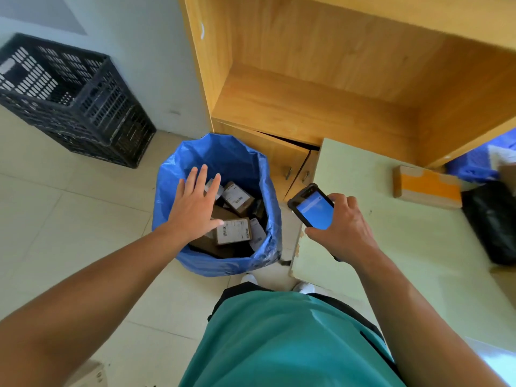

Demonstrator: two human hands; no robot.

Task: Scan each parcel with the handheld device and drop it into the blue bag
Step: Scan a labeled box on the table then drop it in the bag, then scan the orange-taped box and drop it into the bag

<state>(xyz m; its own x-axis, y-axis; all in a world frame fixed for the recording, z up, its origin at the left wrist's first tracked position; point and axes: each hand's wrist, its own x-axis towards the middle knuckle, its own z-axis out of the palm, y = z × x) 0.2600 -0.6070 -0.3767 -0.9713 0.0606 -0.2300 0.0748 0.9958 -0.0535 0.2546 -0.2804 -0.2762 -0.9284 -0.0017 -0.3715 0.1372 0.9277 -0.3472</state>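
Note:
The blue bag (173, 174) stands open on the floor, holding several brown parcels with white labels; one labelled parcel (233, 231) lies on top. My left hand (194, 205) hovers over the bag's mouth with fingers spread and straight, holding nothing. My right hand (342, 227) grips the black handheld device (312, 208), its blue screen lit, above the left edge of the pale green table (377, 241). A brown parcel with an orange band (427, 187) lies at the table's far side.
A black plastic crate (69, 96) stands on the floor by the wall at the left. A wooden cabinet (321, 93) with open shelf rises behind the bag and table. A black bag (494, 222) and blue plastic (480, 160) sit at the table's right.

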